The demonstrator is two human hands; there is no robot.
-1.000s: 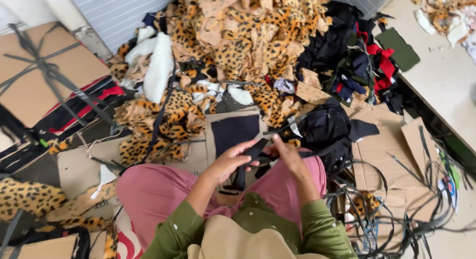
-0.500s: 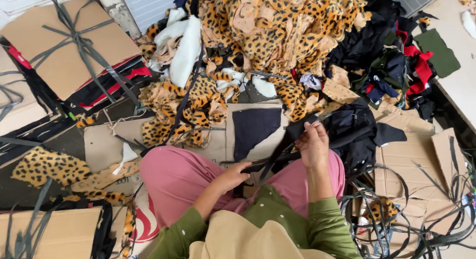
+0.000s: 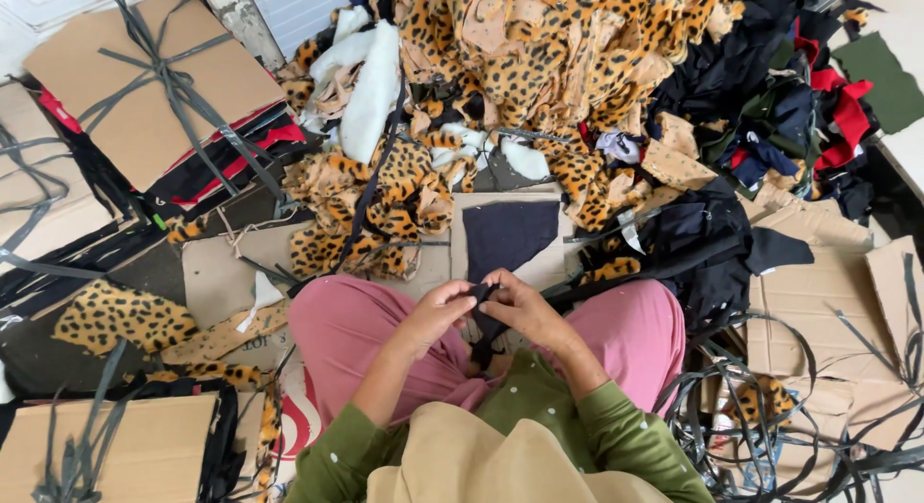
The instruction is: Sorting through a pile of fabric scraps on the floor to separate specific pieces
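I sit with pink trousers [image 3: 356, 339] on my legs and both hands meeting over my lap. My left hand [image 3: 438, 315] and my right hand [image 3: 525, 309] pinch a narrow black fabric strip [image 3: 489, 332] between them; its end hangs down between my knees. A longer black strap [image 3: 635, 272] runs from my right hand out to the right over my knee. Just beyond my hands a dark navy fabric piece [image 3: 505, 235] lies flat on a cardboard sheet [image 3: 438, 262].
A big heap of leopard-print fabric scraps [image 3: 539, 60] rises ahead, with black, red and green cloth [image 3: 770, 108] to its right. Strapped cardboard bundles [image 3: 144, 89] lie at left and lower left. Loose grey plastic straps [image 3: 770, 426] tangle on cardboard at right.
My right hand has come down from the raised strap to meet my left hand at my lap. Both now pinch the black strip together. The view shifted slightly left.
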